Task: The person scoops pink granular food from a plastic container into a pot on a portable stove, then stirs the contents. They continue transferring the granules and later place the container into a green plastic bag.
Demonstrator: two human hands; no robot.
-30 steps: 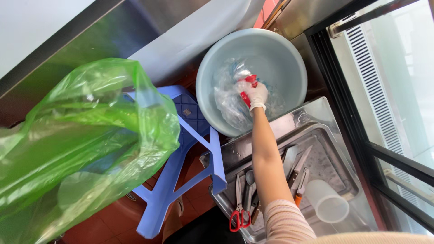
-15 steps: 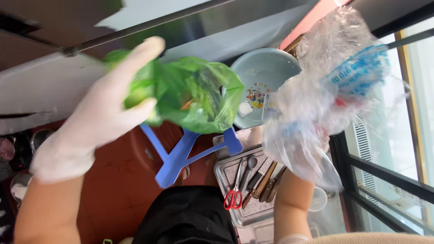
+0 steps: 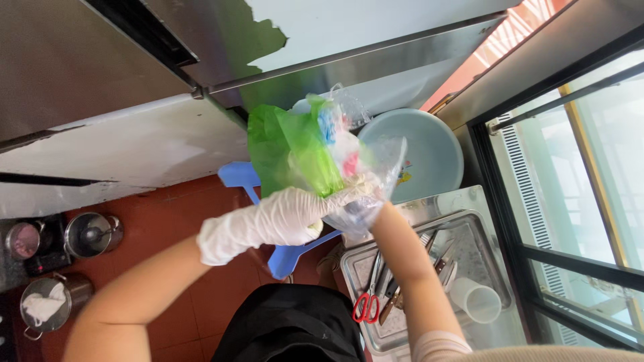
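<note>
My left hand (image 3: 282, 218), in a white glove, grips the lower edge of a green plastic bag (image 3: 285, 151) held up in front of me. My right hand (image 3: 373, 206) is mostly hidden under a crumpled bundle of clear plastic wrappers (image 3: 365, 157) with blue and red print. It holds that bundle pressed against the green bag's right side. The two hands touch just below the bags. Behind them a pale blue basin (image 3: 429, 157) stands on the floor.
A blue plastic stool (image 3: 288, 258) stands under my hands. At the lower right, a metal tray (image 3: 402, 335) holds red-handled scissors (image 3: 365, 308), several utensils and a white cup (image 3: 477, 299). Metal pots (image 3: 94, 234) sit far left. A glass door frame runs along the right.
The clear plastic bundle came down from the upper right to the green bag. My gloved left hand dropped and moved right to meet the right hand.
</note>
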